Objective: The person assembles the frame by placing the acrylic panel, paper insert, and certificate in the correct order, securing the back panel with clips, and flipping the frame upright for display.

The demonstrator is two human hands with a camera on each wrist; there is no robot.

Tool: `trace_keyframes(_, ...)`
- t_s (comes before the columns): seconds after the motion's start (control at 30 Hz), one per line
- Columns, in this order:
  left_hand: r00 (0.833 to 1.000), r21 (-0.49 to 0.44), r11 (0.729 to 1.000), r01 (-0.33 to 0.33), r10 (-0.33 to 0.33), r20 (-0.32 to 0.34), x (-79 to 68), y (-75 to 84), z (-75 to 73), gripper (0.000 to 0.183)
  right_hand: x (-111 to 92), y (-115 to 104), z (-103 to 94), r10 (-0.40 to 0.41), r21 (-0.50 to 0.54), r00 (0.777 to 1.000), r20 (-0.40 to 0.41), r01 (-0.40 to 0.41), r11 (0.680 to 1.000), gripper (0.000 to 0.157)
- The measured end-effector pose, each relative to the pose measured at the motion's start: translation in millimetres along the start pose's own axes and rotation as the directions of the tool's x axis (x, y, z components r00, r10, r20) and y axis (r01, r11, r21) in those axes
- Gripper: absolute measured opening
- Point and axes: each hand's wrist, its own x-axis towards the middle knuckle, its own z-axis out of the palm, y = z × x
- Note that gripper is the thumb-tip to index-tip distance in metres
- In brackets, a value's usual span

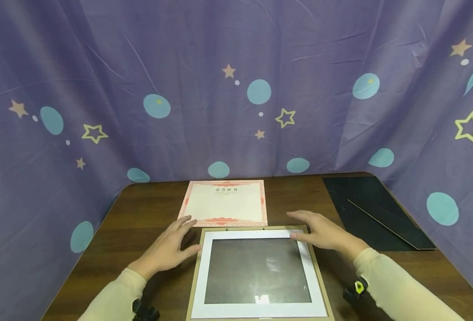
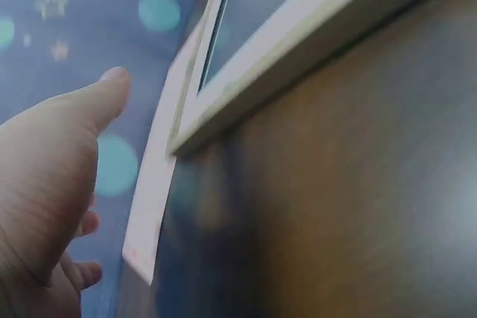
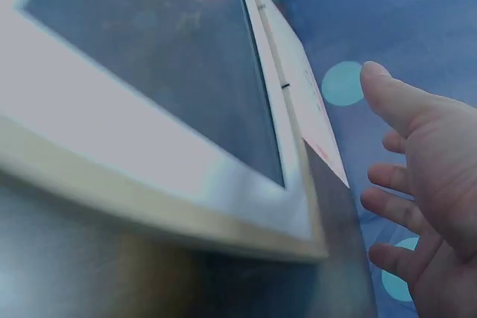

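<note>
Left hand [image 1: 169,249], right hand [image 1: 321,229] spread, gripping nothing, near far corners of frame [image 1: 244,228]; contact hard to judge. Best: steady rim [image 1: 195,276] evenly both sides, avoid smudging pane [image 1: 258,272].

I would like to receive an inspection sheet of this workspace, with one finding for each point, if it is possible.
Surface: brown, wood-look table.
Job's things: picture frame with white mat; certificate just beyond it; black board at far right.
Clutter: nothing seen.
Left hand: beside the frame's left edge, holds nothing.
Right hand: near the far right corner, holds nothing.
Cables: nothing seen.
Surroundings: purple curtain with stars and dots.
</note>
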Motion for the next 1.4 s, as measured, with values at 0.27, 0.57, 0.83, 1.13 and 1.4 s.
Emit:
trace_keyframes(0.27,0.998,0.123,0.991,0.060,-0.061,0.002,43.1,-67.1,-3.5,0.076,48,10,2.1,-0.038,-0.039,0.997,0.073,0.041,0.998,0.066)
trace_keyframes(0.57,0.989,0.125,0.982,0.139,-0.144,0.035,46.0,-96.3,8.3,0.077,72,13,17.3,-0.061,0.016,0.990,0.131,0.059,0.998,0.064)
trace_keyframes(0.83,0.983,0.145,0.974,0.173,-0.180,0.042,45.9,-91.9,14.9,0.079,77,12,31.8,-0.094,0.018,0.984,0.154,0.092,0.996,0.058)
trace_keyframes(1.13,0.979,0.130,0.975,0.180,-0.190,0.068,55.4,-81.2,24.5,0.077,70,19,32.3,-0.026,0.027,0.985,0.173,0.022,0.999,0.050)
trace_keyframes(1.4,0.986,0.110,0.984,0.140,-0.149,0.079,63.0,-67.6,29.9,0.074,71,35,26.9,-0.040,-0.029,0.988,0.151,0.045,0.999,0.053)
